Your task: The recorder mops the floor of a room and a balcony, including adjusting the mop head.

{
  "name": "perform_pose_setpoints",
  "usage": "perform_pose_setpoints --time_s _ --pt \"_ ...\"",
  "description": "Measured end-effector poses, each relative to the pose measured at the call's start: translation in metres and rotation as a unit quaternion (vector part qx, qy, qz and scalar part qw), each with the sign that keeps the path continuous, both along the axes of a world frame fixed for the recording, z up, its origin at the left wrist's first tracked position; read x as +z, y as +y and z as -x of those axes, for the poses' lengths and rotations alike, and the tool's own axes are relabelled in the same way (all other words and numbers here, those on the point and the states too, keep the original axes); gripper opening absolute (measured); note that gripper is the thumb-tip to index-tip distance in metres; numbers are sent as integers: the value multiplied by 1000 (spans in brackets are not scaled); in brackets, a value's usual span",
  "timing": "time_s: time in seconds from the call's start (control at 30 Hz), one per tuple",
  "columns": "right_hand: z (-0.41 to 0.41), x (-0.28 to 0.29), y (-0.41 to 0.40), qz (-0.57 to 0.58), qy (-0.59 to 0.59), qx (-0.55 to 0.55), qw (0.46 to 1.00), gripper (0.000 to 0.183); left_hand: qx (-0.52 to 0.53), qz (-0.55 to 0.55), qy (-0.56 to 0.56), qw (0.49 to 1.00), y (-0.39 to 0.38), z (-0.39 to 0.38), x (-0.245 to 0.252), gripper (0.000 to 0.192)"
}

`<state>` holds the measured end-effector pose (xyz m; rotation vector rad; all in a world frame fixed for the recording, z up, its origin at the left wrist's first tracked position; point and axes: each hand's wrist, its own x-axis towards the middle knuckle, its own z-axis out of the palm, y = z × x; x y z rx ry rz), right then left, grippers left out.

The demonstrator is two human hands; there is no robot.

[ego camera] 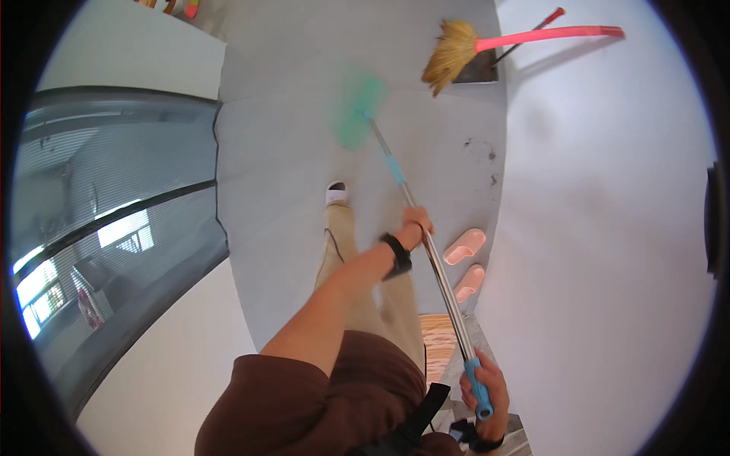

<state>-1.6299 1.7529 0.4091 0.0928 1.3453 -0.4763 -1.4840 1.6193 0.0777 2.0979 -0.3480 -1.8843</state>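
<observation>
A flat mop with a steel telescopic pole (442, 277) slants across the view from lower right to upper middle. My left hand (417, 221) is wrapped around the pole's middle, below a light-blue collar (393, 169). Low at the right, my right hand (487, 381) grips the blue plastic handle end (478, 385). The green mop head (359, 111) lies on the grey floor (285, 142) ahead of my white shoe (337, 192), blurred by motion. Both wrists carry black bands.
A straw broom (450, 57) with a pink handle leans by a dark dustpan (478, 69) at the right wall (604, 228). Pink slippers (465, 246) sit along that wall, near a striped mat (438, 342). Sliding glass doors (125, 154) line the left side. Dark marks (491, 155) spot the floor.
</observation>
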Motion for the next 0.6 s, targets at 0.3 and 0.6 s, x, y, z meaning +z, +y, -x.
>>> perform_pose_setpoints --time_s 0.3,0.6 --pt "11 120 61 -28 249 82 965 55 125 -112 171 971 91 118 96 25" --pt "-30 103 -2 -33 154 177 972 61 252 15 105 962 40 -5 110 29"
